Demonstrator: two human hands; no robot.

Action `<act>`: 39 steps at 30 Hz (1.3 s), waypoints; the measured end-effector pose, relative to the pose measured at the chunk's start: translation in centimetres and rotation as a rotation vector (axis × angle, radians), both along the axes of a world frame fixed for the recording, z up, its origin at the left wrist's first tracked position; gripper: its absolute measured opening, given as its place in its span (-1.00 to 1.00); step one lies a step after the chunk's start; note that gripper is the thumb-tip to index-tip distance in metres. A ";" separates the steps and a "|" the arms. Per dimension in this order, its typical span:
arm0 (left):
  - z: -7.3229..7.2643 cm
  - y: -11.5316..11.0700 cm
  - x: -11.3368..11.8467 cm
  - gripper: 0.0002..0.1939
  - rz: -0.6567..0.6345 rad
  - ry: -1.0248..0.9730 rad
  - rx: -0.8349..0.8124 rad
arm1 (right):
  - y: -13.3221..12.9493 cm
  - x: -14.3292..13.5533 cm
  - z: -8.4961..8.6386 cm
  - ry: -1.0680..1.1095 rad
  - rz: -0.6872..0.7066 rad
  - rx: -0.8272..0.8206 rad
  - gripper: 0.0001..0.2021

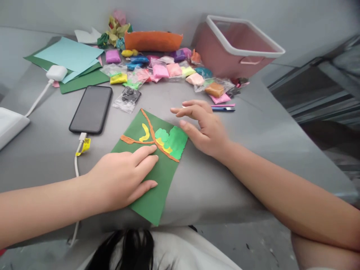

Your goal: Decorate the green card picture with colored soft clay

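Observation:
A dark green sheet of paper [153, 195] lies at an angle near the table's front edge. Pressed onto its upper part are brown strips of clay [147, 122], a yellow curved piece of clay [145, 132] and a bright green patch of clay [177, 144] with yellow along its lower border. My left hand [128, 176] rests flat on the sheet, fingers stretched out, fingertips by the brown strips. Just above the sheet's right corner hovers my right hand [204, 127], its fingers spread and bent, with nothing visible in them.
A phone [91, 108] with a charging cable [76, 165] lies left. Behind are coloured paper sheets [67, 56], several clay packets [160, 71], an orange curved piece [153, 41] and a pink bin [239, 41]. A blue tool [223, 109] lies beyond my right hand.

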State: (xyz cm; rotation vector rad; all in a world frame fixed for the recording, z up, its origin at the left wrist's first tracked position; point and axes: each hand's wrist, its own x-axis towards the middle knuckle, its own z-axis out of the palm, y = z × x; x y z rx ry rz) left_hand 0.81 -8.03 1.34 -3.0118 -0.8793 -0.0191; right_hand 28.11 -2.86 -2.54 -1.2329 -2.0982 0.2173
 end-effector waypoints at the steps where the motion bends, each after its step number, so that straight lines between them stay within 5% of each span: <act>1: 0.3 0.1 -0.1 -0.59 0.004 0.020 -0.043 | 0.0 0.0 0.0 0.000 0.009 -0.007 -0.81; 6: 1.8 0.8 -0.5 -0.66 0.038 0.081 -0.120 | -0.4 -0.4 0.0 -0.004 0.043 -0.034 -0.83; 10: 2.0 2.3 0.2 -0.77 0.103 -0.161 -0.174 | -0.7 -0.7 0.2 0.026 0.055 -0.003 -0.88; 17: -1.3 4.4 1.9 -0.74 0.115 -0.770 -0.416 | -1.0 -1.5 0.0 -0.013 0.131 0.121 -0.92; 22: -2.3 4.0 2.1 -0.73 0.195 -1.169 -0.844 | -1.5 -2.3 0.4 0.058 0.169 0.238 -0.94; 29: -1.5 3.5 2.0 -0.66 0.187 -1.202 -1.012 | -3.2 -4.2 1.2 0.177 0.350 0.401 -0.73; 39: -1.0 2.9 2.0 -0.76 0.143 -1.116 -1.086 | -3.5 -3.9 1.3 0.136 0.376 0.389 -0.90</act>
